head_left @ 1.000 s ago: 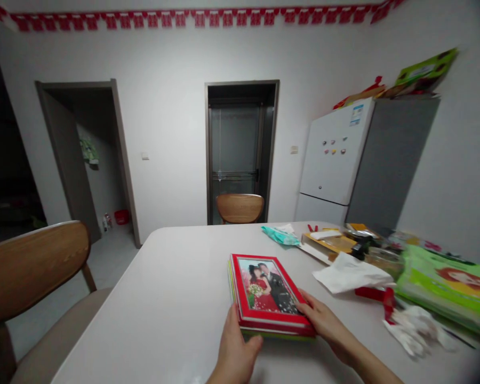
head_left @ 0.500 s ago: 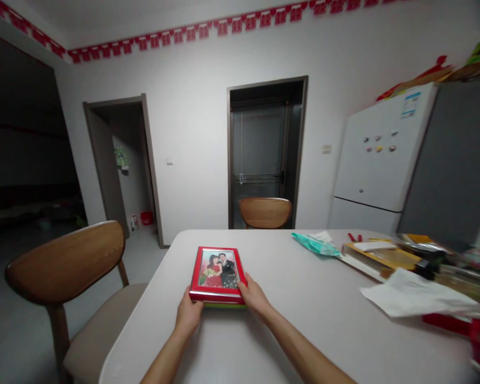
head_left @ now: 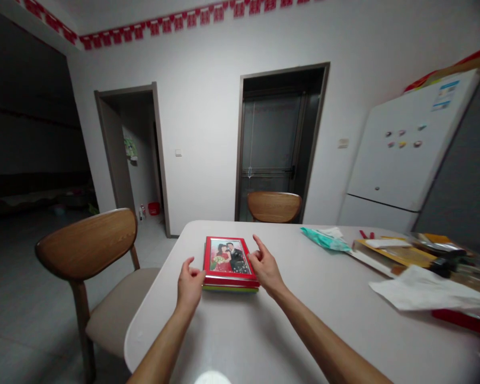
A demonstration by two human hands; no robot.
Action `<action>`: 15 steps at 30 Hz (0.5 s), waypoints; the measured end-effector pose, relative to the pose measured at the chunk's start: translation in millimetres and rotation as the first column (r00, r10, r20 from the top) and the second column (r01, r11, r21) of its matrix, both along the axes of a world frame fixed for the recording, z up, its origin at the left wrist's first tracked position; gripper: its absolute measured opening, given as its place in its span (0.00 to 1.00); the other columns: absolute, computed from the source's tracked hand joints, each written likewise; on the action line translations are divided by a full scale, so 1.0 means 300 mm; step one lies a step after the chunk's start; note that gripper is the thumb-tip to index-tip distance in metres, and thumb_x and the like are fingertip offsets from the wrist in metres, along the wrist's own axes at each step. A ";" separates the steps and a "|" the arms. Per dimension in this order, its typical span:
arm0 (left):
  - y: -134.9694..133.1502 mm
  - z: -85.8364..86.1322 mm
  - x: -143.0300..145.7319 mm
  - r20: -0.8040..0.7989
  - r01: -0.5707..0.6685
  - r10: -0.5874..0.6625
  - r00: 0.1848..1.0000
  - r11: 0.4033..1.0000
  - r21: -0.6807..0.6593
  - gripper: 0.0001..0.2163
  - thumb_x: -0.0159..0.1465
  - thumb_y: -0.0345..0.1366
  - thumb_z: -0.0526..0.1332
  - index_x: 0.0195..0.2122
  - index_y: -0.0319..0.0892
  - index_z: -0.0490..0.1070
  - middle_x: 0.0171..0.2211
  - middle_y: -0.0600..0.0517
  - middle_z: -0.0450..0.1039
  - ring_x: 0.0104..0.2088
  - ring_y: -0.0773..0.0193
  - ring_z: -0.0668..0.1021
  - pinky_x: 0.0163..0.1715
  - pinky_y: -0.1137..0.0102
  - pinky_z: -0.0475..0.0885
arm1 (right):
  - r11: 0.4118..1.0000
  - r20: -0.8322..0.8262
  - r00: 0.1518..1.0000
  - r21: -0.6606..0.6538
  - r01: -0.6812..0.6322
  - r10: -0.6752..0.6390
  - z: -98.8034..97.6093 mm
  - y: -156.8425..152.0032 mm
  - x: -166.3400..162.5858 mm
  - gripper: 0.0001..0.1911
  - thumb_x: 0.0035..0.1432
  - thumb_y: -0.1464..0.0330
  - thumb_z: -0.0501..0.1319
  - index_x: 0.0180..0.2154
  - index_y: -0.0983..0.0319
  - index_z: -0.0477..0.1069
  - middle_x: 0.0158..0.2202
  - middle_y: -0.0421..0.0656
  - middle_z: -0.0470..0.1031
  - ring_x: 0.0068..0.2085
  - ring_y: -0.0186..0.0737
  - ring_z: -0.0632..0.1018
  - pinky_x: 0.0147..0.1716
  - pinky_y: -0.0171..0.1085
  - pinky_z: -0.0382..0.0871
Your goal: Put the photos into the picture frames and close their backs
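Note:
A red picture frame (head_left: pixel 248 277) holding a picture of a couple lies flat on the white table (head_left: pixel 300 320). Under it shows the edge of a green thing (head_left: pixel 230 288), mostly hidden by the frame. At the frame's left side is my left hand (head_left: pixel 190 285), open, its index finger raised and its thumb at the frame's near corner. My right hand (head_left: pixel 266 266) is beside the right edge, index finger stretched forward, thumb close to the frame's rim. Neither hand is wrapped round the frame; whether the thumbs touch it I cannot tell for sure.
On the right of the table lie a teal and white packet (head_left: pixel 326 238), a yellow cardboard piece (head_left: pixel 400 253), white paper (head_left: pixel 428 290) and other clutter. One wooden chair (head_left: pixel 90 245) stands at the left, another chair (head_left: pixel 274 207) at the far side. A fridge (head_left: pixel 408 154) stands back right.
Both hands have loosened from the red picture frame, and their fingers have spread to its sides. The frame now rests squarely over the green thing. The view has turned slightly left.

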State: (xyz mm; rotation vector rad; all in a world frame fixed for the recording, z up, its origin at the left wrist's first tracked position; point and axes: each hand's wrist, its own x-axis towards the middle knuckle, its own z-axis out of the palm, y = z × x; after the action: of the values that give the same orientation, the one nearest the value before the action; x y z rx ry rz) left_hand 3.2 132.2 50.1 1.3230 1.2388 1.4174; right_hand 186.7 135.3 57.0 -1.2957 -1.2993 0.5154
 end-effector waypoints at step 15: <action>-0.176 0.195 0.123 0.434 0.531 -0.572 0.696 0.817 0.223 0.35 0.47 0.30 0.62 0.55 0.50 0.46 0.20 0.62 0.62 0.21 0.73 0.67 0.25 0.75 0.63 | 0.828 -0.596 0.586 0.288 -0.482 0.549 0.116 -0.196 -0.148 0.31 0.45 0.70 0.58 0.53 0.55 0.52 0.17 0.30 0.60 0.18 0.26 0.61 0.17 0.27 0.52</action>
State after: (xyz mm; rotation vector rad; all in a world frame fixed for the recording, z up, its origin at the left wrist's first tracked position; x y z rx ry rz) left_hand 40.1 79.5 108.5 1.1531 0.3884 1.2419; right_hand 142.4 76.6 92.0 -0.5108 -1.0401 1.1976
